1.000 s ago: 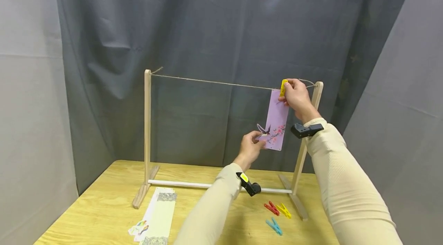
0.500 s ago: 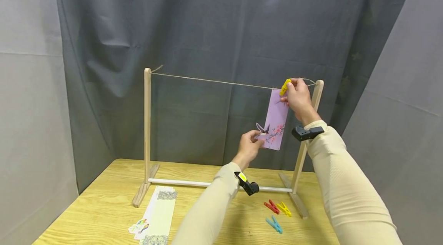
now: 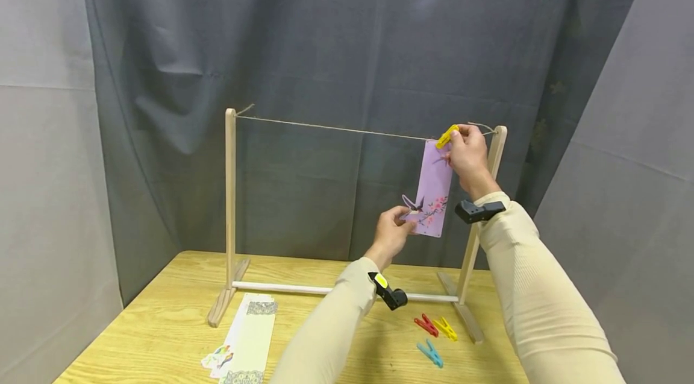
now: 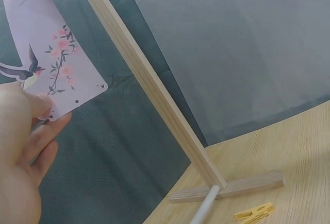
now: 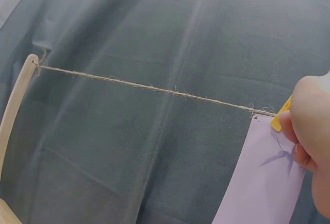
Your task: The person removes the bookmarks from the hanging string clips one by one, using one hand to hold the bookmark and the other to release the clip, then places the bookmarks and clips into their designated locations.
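Observation:
A purple bookmark card [image 3: 434, 182] with a swallow and pink blossoms hangs upright at the twine [image 5: 154, 88], its top edge right at the line. My left hand [image 3: 391, 232] pinches the card's lower left corner between thumb and fingers, as the left wrist view also shows. At the card's top, my right hand [image 3: 469, 155] pinches a yellow clothespin [image 3: 447, 136], tilted to the right, its tip over the card's top edge and the twine. In the right wrist view the right fingers hide much of that clothespin [image 5: 281, 115].
A wooden frame's left post [image 3: 231, 197] and right post [image 3: 496, 158] carry the twine, with a white rod [image 3: 282, 288] below. Red [image 3: 426, 325], yellow [image 3: 446, 329] and blue [image 3: 430, 353] clothespins lie on the table at right. Several paper cards [image 3: 252, 336] lie at left.
The yellow clothespin has tilted from nearly upright further to the right in my right hand. My left hand keeps its pinch on the card, which has barely moved.

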Demonstrator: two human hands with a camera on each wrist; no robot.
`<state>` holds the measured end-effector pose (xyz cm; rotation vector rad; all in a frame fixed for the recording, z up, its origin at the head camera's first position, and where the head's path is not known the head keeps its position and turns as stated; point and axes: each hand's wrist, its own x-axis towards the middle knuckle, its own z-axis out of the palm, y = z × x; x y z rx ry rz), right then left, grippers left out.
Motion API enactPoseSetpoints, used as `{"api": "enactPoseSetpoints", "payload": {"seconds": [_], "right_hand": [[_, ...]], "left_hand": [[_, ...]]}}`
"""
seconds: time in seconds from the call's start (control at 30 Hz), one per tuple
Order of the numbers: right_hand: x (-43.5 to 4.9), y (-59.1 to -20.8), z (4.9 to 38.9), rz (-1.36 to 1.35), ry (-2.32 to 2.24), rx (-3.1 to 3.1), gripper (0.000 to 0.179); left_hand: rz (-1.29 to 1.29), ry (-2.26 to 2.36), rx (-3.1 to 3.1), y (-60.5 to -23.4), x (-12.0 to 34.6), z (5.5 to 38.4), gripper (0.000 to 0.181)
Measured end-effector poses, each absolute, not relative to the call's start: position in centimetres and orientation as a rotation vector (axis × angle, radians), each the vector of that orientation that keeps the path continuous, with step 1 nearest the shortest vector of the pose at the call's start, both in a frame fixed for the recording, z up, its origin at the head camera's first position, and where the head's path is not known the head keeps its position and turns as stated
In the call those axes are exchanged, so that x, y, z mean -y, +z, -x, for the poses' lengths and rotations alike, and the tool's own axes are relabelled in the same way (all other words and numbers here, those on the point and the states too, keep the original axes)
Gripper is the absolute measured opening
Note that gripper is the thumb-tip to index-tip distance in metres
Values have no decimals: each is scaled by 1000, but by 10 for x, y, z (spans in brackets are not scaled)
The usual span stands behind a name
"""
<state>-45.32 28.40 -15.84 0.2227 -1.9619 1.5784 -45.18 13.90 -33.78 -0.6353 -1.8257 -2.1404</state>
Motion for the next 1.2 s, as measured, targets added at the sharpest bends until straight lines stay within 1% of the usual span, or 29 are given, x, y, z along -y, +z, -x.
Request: {"api": "enactPoseSetpoints", "payload": {"seconds": [0.27, 0.9, 1.2], "right_hand": [[-290, -162, 457, -205, 1598, 1900, 37], [-293, -157, 454, -235, 2195, 1429, 13], [-295, -161, 456, -285, 2379, 1225, 14]], "left_hand": [[665, -2142, 1828, -340, -147, 447, 27], [614, -2175, 1775, -336, -152, 446, 25], [592, -2158, 1782, -335, -149, 444, 25]]}}
